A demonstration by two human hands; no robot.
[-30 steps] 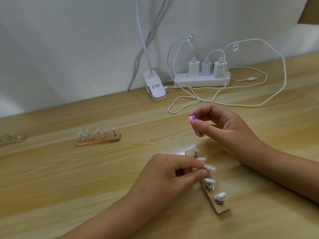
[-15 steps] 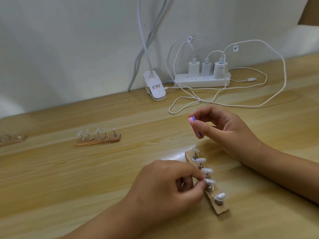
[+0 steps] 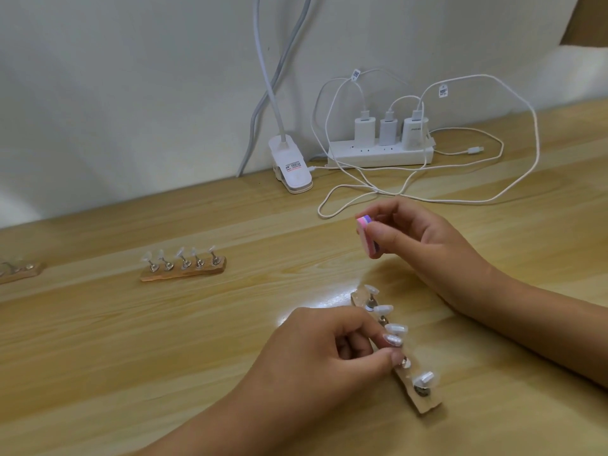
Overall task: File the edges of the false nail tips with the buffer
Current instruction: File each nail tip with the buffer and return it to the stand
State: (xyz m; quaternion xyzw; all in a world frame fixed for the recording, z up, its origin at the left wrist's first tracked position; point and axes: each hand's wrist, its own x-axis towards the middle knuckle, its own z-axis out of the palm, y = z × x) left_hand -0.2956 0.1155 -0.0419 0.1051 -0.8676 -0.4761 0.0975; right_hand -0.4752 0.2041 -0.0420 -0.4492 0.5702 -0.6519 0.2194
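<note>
L hand (image 3: 329, 353) covers part of wooden nail stand (image 3: 426, 401), thumb & forefinger pinching a false nail tip (image 3: 393, 339) there. R hand (image 3: 424, 238) pinches pink buffer (image 3: 366, 235) beyond stand's far end, apart from it, long axis near-upright.

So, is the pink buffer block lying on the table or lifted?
Lifted: the right hand pinches the pink buffer block above the wooden table.
</note>
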